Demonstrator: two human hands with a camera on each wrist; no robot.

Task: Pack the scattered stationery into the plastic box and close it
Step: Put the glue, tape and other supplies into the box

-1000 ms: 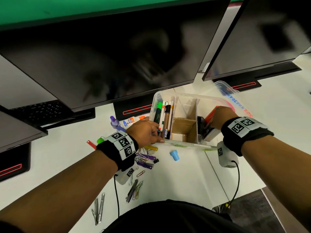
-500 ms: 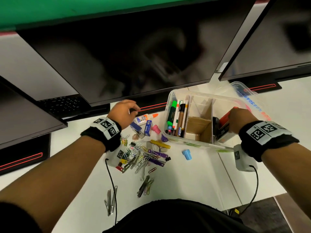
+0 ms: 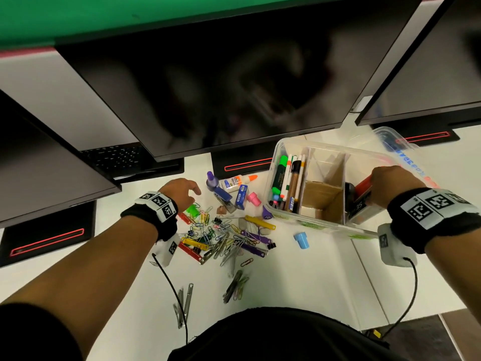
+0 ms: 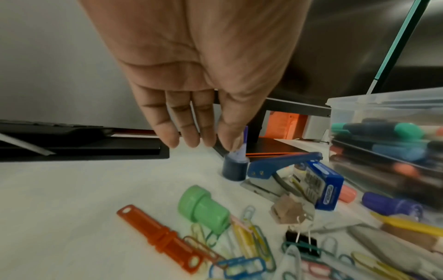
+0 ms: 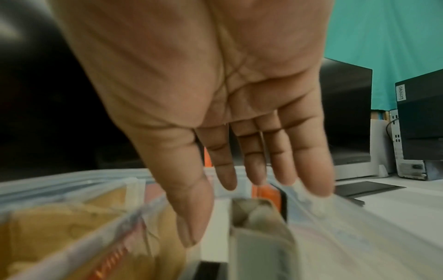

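The clear plastic box (image 3: 325,149) stands open at right, with markers (image 3: 286,178) in its left compartment and cardboard dividers in the middle. My right hand (image 3: 385,178) hovers over the right compartment, fingers straight (image 5: 251,189), just above a small grey carton (image 5: 258,227) standing inside. My left hand (image 3: 191,194) is open above the scattered pile, its fingertips (image 4: 230,144) at the tip of a purple bottle (image 4: 235,168). Beside the bottle lie a blue stapler (image 3: 223,198), a staples box (image 3: 241,196), a glue bottle (image 3: 238,181) and a green cap (image 4: 203,208).
Paper clips and binder clips (image 3: 221,238) spread over the white desk, with a blue cap (image 3: 302,239) in front of the box. The box lid (image 3: 390,142) lies behind it. Dark monitors (image 3: 234,87) overhang the desk's back; the desk edge runs near my body.
My left hand left the box's front wall and swung left to the pile by the purple bottle. The right hand stayed over the right compartment.
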